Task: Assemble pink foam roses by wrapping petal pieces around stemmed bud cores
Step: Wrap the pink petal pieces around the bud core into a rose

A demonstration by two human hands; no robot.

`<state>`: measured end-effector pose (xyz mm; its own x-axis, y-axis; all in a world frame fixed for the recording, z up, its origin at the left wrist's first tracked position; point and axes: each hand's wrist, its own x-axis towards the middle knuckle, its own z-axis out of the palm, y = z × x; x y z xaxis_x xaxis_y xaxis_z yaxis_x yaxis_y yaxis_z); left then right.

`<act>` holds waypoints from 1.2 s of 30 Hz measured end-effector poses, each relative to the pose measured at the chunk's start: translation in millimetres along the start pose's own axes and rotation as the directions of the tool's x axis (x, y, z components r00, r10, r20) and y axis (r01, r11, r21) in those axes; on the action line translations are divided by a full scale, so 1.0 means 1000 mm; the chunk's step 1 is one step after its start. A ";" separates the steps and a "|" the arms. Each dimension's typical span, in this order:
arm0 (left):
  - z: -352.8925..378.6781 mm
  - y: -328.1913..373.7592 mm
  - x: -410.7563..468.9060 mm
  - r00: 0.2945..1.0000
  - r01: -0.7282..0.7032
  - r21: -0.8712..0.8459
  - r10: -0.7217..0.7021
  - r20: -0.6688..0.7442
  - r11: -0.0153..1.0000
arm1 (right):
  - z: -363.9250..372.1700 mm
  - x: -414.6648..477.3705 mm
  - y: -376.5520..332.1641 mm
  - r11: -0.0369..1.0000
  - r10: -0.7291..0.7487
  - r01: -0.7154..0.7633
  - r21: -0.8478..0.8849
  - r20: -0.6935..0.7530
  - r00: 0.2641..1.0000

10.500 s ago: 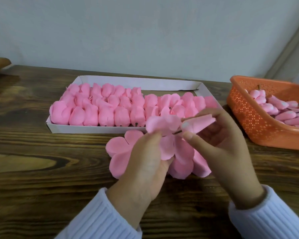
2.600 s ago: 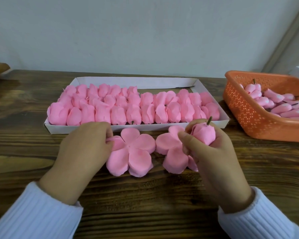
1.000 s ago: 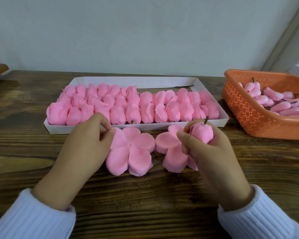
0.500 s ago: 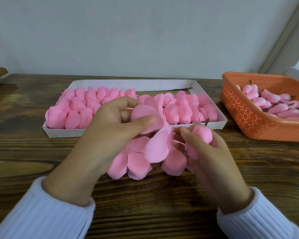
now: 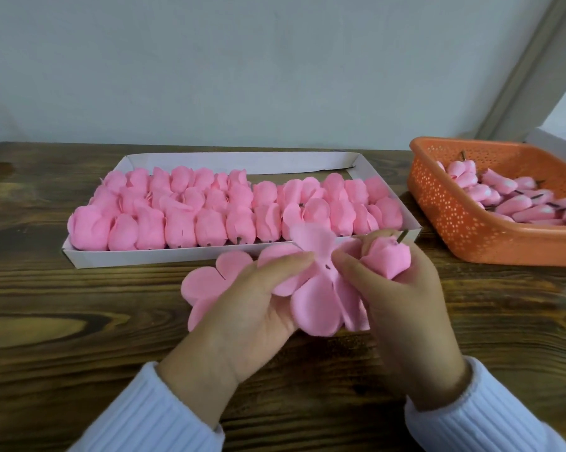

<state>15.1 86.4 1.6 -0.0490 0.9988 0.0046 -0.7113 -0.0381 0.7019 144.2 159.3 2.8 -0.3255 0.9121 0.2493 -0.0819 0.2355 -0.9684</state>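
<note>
My left hand (image 5: pixel 242 314) pinches a flat pink petal piece (image 5: pixel 311 298) near its small centre hole, holding it above the table. My right hand (image 5: pixel 402 308) is closed on a partly wrapped rose (image 5: pixel 386 259), whose dark stem points up and to the right, and its thumb presses the same petal piece. Another flower-shaped petal piece (image 5: pixel 206 282) lies flat on the table behind my left hand, partly hidden by it.
A white cardboard tray (image 5: pixel 144 257) packed with several finished pink roses sits behind my hands. An orange perforated basket (image 5: pixel 464 230) with several stemmed bud cores stands at the right. The wooden table (image 5: pixel 63 321) runs up to a pale wall.
My left hand took one petal piece from the left stack, lifted it and carried it right to the rose in my right hand. Now both hands hold it lower.
</note>
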 end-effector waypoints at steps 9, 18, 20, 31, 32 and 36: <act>-0.003 -0.006 0.001 0.980 -0.026 0.268 0.077 -0.182 0.963 | 0.001 0.002 -0.007 0.974 -0.162 0.154 -0.164 -0.041 0.986; -0.007 -0.011 0.004 0.891 -0.057 0.456 0.252 -0.378 0.888 | -0.003 0.002 -0.011 0.940 -0.337 0.340 -0.008 -0.158 0.928; -0.008 -0.011 0.005 0.863 -0.072 0.452 0.283 -0.418 0.889 | -0.001 -0.004 -0.016 0.927 -0.365 0.359 0.107 0.043 0.930; -0.006 -0.006 0.004 0.762 -0.039 0.643 0.439 -0.476 0.765 | -0.001 -0.019 -0.027 0.990 0.033 -0.124 0.061 0.765 0.643; -0.007 -0.006 0.004 0.761 -0.027 0.642 0.432 -0.483 0.766 | -0.001 -0.019 -0.025 0.994 0.067 -0.113 0.010 0.754 0.653; -0.010 -0.006 0.007 0.724 -0.016 0.621 0.438 -0.533 0.783 | 0.002 -0.014 -0.022 0.989 0.087 -0.143 0.048 0.589 0.804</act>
<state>12.0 93.0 -10.1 -0.7207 0.6898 -0.0693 -0.1207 -0.0264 0.9923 149.2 140.6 20.8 -0.8232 0.5560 0.1146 -0.0797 0.0867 -0.9930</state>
